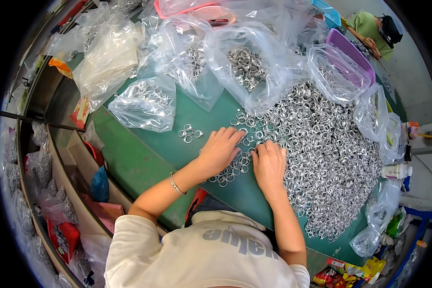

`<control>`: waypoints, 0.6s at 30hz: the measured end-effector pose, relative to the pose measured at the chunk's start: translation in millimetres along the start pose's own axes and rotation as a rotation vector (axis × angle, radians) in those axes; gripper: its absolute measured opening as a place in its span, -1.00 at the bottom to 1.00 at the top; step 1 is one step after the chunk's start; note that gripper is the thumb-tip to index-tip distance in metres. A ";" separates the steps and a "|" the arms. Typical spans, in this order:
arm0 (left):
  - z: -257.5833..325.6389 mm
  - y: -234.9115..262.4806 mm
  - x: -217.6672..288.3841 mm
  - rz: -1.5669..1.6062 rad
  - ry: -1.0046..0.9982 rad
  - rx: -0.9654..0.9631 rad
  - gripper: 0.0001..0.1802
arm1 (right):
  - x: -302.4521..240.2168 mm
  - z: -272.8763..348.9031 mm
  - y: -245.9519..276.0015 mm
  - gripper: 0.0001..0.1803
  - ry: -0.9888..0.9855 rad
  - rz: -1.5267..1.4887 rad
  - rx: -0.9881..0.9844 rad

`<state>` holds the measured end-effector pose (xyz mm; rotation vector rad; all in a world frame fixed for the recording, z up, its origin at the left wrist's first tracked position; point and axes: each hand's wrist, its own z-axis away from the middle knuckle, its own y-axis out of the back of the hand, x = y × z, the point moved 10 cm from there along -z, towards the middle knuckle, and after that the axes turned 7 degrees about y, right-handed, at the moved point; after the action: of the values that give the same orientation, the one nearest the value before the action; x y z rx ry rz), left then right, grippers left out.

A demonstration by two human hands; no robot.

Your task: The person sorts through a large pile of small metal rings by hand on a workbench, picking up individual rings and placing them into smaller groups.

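My left hand lies over a small spread of silver metal rings on the green tabletop. Its fingers stretch forward, the fingertips at a few rings, and the thumb stands apart. To its right, my right hand has its fingers bent down at the left edge of a large heap of silver rings. Its thumb and fingertips are by loose rings; no ring shows in its grasp. A small separate group of rings sits left of my left hand. A bracelet is on my left wrist.
Clear plastic bags holding rings line the far side, with another bag nearer left. A purple basket stands far right, and a person in green sits beyond. Wooden compartments are at left. A white bottle stands right.
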<state>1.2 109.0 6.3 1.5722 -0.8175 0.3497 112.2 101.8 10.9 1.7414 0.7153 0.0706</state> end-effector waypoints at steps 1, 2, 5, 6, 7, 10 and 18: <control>-0.4 -5.4 -2.7 -0.035 0.012 -0.031 -0.69 | 0.7 -0.6 -5.6 -0.89 0.001 0.019 -0.036; -0.3 -8.0 -5.7 -0.052 0.017 -0.065 -0.71 | 0.2 2.3 0.7 -0.91 0.013 0.014 0.000; 3.8 -8.5 -16.3 -0.045 0.004 -0.076 -0.73 | 11.1 13.5 16.9 -0.91 -0.086 -0.116 0.068; 5.0 -4.7 -16.7 0.004 0.013 -0.066 -0.73 | 9.4 15.1 25.7 -0.92 -0.085 -0.100 0.098; 6.4 0.0 -15.6 0.054 0.021 -0.055 -0.73 | 7.0 17.0 23.1 -0.92 -0.062 -0.126 0.046; 7.2 6.4 -24.4 0.364 0.110 -0.038 -0.70 | 2.9 24.2 13.8 -0.93 -0.014 -0.233 -0.090; 11.4 15.2 -46.3 0.454 0.308 -0.027 -0.70 | 12.5 4.6 4.7 -0.84 -0.129 -0.276 -0.008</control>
<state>-44.2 112.2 -14.6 1.2548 -0.9250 0.8822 126.3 103.4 9.8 1.6091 0.8515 -0.2256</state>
